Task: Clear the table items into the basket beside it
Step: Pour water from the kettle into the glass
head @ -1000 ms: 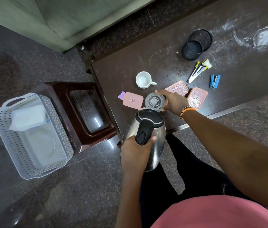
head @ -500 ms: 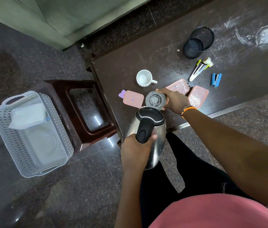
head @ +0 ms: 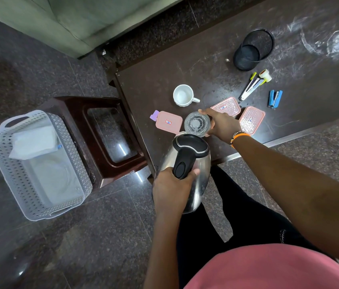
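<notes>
Our left hand grips the black handle of the steel kettle, fingers wrapped round it, and holds it off the near edge of the table; over the last second it has barely moved, hanging in the same spot. Our right hand has its fingers curled round the clear glass, which stands near the near edge between the pink box and two pink lids; that hold also looks the same as a second ago, and we cannot tell whether the glass has left the table. So we judge both items secured but neither yet carried; the basket sits on the floor well to the left, beyond the dark stool, holding white packets. Left on the table are the white mug, the mesh pen holder, the pens and the blue stapler.
</notes>
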{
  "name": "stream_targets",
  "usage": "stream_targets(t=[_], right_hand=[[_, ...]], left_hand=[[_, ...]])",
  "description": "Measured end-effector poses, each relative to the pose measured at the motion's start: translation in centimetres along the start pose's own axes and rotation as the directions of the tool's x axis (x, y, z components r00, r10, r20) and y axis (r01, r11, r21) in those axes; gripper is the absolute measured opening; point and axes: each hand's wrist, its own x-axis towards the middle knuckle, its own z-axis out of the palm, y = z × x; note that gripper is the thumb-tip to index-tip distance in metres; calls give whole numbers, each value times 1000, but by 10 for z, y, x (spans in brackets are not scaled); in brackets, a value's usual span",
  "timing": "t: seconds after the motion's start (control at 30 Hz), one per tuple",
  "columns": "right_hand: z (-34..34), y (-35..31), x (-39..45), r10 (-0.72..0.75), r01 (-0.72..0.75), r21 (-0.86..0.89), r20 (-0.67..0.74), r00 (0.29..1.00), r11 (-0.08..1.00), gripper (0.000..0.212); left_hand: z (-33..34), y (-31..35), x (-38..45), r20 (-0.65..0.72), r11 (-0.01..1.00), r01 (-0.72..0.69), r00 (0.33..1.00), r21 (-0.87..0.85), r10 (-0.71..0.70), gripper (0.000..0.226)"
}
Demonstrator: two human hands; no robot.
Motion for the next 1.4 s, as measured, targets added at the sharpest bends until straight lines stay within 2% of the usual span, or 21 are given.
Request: stream_targets(t=[0.6, 1.4], right_hand=[[3, 2, 2, 7, -8, -28, -17, 1000, 1000, 67], [7, 8, 6, -30, 28, -29, -42, 999, 999, 62]], left_hand=[[-1, 2, -1, -39, 1000, -2, 999, -7, 2, 43], [2, 0, -2, -16, 999, -4, 1000, -49, 4, 49]])
